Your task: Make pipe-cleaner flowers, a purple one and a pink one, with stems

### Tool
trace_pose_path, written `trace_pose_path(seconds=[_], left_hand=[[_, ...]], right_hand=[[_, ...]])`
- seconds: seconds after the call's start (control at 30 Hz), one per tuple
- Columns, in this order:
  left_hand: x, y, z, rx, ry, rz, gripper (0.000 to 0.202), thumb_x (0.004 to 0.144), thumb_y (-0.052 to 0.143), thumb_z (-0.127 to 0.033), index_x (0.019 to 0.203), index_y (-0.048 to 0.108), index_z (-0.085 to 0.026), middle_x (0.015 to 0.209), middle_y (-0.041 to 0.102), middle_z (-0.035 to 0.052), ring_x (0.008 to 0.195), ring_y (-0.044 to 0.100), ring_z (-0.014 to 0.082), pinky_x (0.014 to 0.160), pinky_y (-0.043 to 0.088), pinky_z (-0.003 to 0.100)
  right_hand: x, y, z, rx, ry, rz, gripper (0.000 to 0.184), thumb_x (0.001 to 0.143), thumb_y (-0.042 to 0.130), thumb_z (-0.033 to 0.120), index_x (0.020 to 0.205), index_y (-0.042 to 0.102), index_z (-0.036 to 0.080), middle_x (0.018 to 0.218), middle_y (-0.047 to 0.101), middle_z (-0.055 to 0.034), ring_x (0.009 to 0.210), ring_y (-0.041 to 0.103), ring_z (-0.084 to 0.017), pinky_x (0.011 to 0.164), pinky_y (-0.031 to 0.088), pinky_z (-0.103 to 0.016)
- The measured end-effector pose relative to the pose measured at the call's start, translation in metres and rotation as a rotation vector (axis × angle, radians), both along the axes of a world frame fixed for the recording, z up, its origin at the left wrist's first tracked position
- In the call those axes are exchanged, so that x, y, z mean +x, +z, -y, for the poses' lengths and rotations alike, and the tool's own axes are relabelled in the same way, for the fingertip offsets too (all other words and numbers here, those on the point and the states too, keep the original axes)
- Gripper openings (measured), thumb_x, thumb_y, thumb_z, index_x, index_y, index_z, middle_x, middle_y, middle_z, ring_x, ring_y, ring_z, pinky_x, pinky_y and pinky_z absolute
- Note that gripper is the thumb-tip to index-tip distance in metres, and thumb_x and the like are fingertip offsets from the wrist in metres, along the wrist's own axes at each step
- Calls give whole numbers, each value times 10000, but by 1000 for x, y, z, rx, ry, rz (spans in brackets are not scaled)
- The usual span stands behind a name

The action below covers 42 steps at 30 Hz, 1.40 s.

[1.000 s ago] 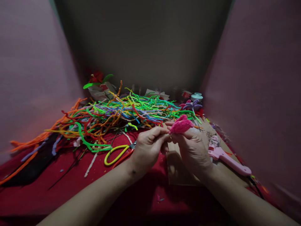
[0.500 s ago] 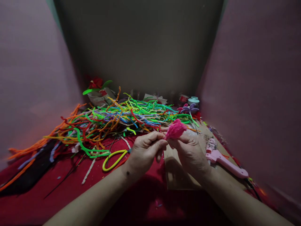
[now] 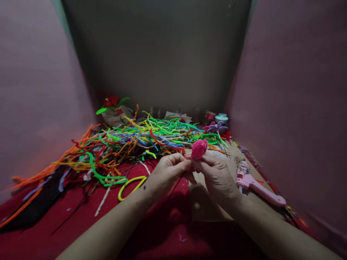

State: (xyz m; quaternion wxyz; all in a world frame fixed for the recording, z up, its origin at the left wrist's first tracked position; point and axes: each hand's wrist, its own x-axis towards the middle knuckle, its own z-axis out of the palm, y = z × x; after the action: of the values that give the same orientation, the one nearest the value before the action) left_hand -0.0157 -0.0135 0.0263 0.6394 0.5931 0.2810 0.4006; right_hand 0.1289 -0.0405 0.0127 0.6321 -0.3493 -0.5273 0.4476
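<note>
A pink fuzzy flower bud (image 3: 199, 149), seemingly made of pipe cleaner, stands upright between my two hands. My left hand (image 3: 175, 169) is closed, with thumb and forefinger pinching at the bud's base. From the other side my right hand (image 3: 215, 171) also grips the base, its fingers curled and partly hidden behind the bud. A thin dark stem (image 3: 176, 186) slants down below the fingers. Beyond the hands spreads a heap of coloured pipe cleaners (image 3: 151, 135).
Right of my hands a pink glue gun (image 3: 258, 187) lies on a brown board (image 3: 206, 207). Yellow-handled pliers or scissors (image 3: 130, 186) lie by my left forearm on the red cloth (image 3: 92, 236). Further back are a purple flower (image 3: 217, 127), a pale blue jar (image 3: 221, 118) and a red flower (image 3: 111, 101).
The pink bud has turned more upright and moved slightly left. A dark stem now shows beneath my fingers. Both hands still hold the base.
</note>
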Motion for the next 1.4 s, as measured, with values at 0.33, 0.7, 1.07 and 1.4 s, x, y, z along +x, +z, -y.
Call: trace_pose_path(seconds=[0.33, 0.7, 1.07, 1.4], left_hand=[[3, 51, 10, 457, 244, -179, 361, 729, 695, -297, 1058, 618, -171, 867, 626, 43, 750, 581, 142, 684, 489, 268], [1, 91, 5, 279, 102, -250, 143, 781, 620, -295, 817, 623, -157, 629, 557, -15, 482, 456, 61, 431, 337, 168], [-2, 106, 13, 477, 127, -565, 132, 802, 548, -230, 843, 630, -136, 572, 530, -33, 463, 460, 60, 436, 379, 172], [-1, 109, 21, 459, 115, -516, 157, 772, 568, -171, 917, 619, -141, 660, 572, -22, 517, 514, 63, 486, 433, 182]], right_hand=[[-5, 16, 3, 119, 34, 86, 243, 833, 610, 246, 1013, 709, 377, 1054, 687, 15, 1043, 568, -193, 986, 380, -394], [-1, 37, 4, 225, 36, 215, 255, 827, 606, 178, 962, 731, 356, 993, 694, 0, 910, 585, -172, 935, 413, -392], [8, 39, 9, 261, 99, 223, 198, 847, 604, 239, 947, 736, 346, 962, 697, -4, 890, 574, -158, 881, 437, -358], [10, 40, 11, 236, 134, 246, 188, 846, 599, 247, 920, 747, 335, 935, 685, -15, 828, 548, -154, 859, 428, -359]])
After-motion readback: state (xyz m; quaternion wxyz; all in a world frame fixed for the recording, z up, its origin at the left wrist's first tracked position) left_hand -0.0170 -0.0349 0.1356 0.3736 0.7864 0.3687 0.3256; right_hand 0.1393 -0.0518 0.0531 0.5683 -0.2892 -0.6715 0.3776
